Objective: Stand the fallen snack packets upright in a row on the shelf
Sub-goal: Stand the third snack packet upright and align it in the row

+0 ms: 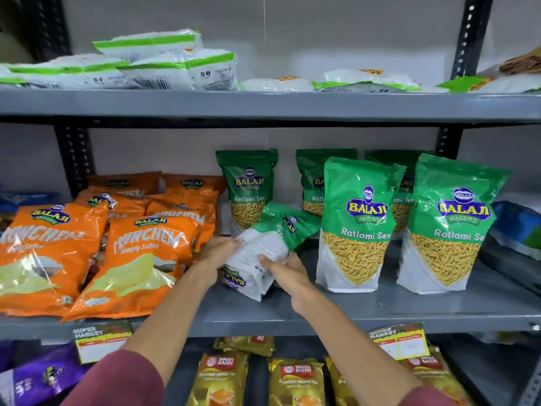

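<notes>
A green and white Ratlami Sev packet (272, 235) lies tilted on the grey middle shelf (336, 312), back side up, its green top pointing up and right. My left hand (218, 249) grips its left edge and my right hand (285, 272) holds its lower right side. Two matching packets stand upright in front, one at the centre right (355, 224) and one further right (448, 227). Behind them stand three more: the leftmost (247, 189), the middle (311, 180), and a third mostly hidden (402, 183).
Orange Crunchem chip bags (140, 259) lean in a crowd on the left of the same shelf, close to my left hand. A blue packet (515, 227) lies at the far right. White and green bags (164, 65) lie on the shelf above; yellow tea packs (295, 382) below.
</notes>
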Demonstrator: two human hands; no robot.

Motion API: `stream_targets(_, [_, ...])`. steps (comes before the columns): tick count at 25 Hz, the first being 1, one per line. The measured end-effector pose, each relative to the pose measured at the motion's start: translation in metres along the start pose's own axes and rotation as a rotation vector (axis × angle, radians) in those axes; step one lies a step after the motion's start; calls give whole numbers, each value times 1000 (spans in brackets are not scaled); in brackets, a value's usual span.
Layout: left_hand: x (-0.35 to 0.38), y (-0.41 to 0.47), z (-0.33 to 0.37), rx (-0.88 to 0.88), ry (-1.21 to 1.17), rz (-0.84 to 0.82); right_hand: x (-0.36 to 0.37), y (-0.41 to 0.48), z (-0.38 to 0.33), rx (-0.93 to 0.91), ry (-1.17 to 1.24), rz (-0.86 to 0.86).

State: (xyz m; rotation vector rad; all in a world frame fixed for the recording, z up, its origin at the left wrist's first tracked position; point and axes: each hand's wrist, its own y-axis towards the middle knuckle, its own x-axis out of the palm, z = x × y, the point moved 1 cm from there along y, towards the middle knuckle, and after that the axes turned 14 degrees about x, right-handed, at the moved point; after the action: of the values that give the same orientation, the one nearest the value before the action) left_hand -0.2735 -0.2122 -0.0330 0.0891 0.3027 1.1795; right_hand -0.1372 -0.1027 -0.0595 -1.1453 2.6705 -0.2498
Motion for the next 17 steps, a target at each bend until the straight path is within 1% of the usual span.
stream_targets(3, [-1,-10,0,132,-174,31,-2,-1,-6,-210,-9,87])
stream_targets(5, [-2,-8,-4,225,-209,23,-3,-2,-14,-345,-72,143])
stream_targets(7, [-1,-5,-7,301,-192,41,-3,-3,-18,-424,-198,177])
stream_targets(10, [4,-8,-10,333,-122,104,0,2,-14,-464,-313,206])
stream_targets(14, [8,-4,-11,343,-65,126,0,14,-11,-482,-316,209])
stream_targets(15, [8,-6,-10,355,-35,168,-1,16,-11,-478,-293,208])
stream_targets(17, [7,-15,-9,409,69,317,1,13,-8,-465,-241,230])
